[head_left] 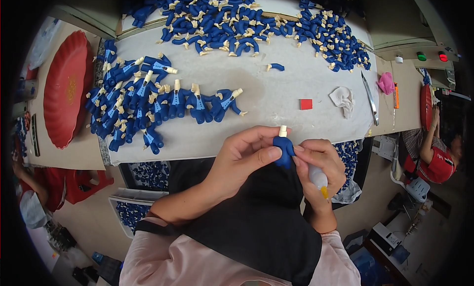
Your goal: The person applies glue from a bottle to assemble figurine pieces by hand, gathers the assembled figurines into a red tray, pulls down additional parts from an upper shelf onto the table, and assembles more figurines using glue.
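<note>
Just off the near table edge, my left hand (237, 160) grips a small blue figurine body (283, 150) between thumb and fingers. The body is upright, with a cream neck peg on top. My right hand (323, 160) is closed round a small whitish squeeze bottle (317, 175) with a yellow tip, which points down toward my wrist. The thumb and forefinger of that hand also pinch at the figurine's right side; whether a separate arm piece is between them, I cannot make out. Several assembled blue figurine bodies (177, 101) lie on the table at the left.
Loose blue arms (237, 24) with cream hands are heaped at the back, and one single arm (276, 67) lies apart. Nearer are a red block (306, 104), crumpled tissue (342, 101) and metal tweezers (369, 98). A red scalloped tray (66, 88) stands left; a co-worker (434, 152) sits right.
</note>
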`<state>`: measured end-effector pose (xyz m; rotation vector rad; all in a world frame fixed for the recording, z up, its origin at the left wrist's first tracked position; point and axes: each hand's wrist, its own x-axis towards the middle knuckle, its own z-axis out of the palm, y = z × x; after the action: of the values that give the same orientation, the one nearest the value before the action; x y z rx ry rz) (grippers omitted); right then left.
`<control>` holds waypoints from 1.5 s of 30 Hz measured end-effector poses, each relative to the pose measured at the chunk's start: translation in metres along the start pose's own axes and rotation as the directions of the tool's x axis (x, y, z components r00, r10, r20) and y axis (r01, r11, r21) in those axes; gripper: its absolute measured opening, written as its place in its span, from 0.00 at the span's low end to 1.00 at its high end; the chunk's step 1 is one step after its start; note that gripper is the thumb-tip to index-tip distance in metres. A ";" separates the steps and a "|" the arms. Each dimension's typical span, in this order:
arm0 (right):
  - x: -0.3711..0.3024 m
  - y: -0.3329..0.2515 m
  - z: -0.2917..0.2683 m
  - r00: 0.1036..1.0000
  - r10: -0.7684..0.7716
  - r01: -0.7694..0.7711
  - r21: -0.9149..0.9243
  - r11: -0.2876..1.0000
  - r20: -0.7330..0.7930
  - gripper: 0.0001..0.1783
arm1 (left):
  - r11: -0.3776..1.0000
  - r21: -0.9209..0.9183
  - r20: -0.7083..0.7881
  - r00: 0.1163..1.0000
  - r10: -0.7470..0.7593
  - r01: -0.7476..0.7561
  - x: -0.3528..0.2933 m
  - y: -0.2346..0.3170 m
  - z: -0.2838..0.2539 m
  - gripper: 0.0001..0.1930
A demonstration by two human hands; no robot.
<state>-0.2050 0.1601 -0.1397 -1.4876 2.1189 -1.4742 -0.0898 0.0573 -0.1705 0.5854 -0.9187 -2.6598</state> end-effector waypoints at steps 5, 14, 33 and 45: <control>0.002 0.004 -0.005 0.991 -0.130 0.132 -0.050 0.990 0.046 0.15 | 0.999 0.040 0.032 0.999 0.020 -0.021 0.000 0.001 -0.001 0.16; 0.008 -0.004 -0.015 0.934 -0.264 0.321 -0.240 0.916 0.241 0.13 | 0.986 0.143 0.001 0.997 0.083 -0.083 -0.001 -0.005 0.003 0.15; -0.011 -0.004 -0.007 0.945 -0.314 0.324 -0.142 0.935 0.090 0.14 | 0.996 -0.076 0.033 0.998 -0.051 0.053 -0.002 -0.004 0.009 0.20; -0.027 0.000 -0.004 0.973 -0.229 0.227 -0.175 0.958 0.005 0.15 | 0.941 -0.295 0.188 0.976 -0.113 0.165 0.000 -0.010 0.003 0.16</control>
<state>-0.1938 0.1832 -0.1475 -1.8438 2.1969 -1.4031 -0.0921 0.0671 -0.1747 0.3682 -0.4947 -2.9359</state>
